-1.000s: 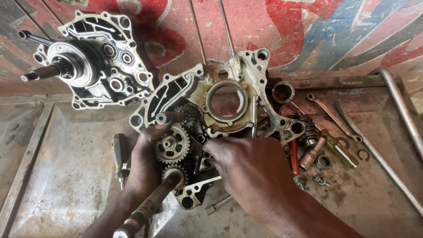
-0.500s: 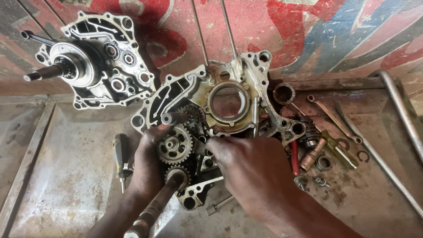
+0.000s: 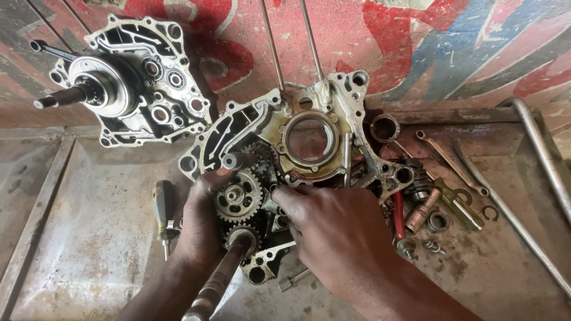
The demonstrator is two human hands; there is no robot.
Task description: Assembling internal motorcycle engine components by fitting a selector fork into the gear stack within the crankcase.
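An open aluminium engine case half lies on a rusty metal tray, with a round bearing hole in its middle. My left hand grips a toothed gear cluster seated in the case, thumb on its upper edge. A long splined shaft runs from that gear toward me. My right hand rests beside the gears, fingertips pressed on small parts at the case's middle; what they pinch is hidden.
A second case half with a crankshaft stub stands at the back left. A screwdriver lies left of my hands. Spanners, a ring, bolts and a bent rod crowd the right side.
Both hands stay on the gears; my right fingertips have shifted slightly toward the gear cluster. The view has drifted a little.
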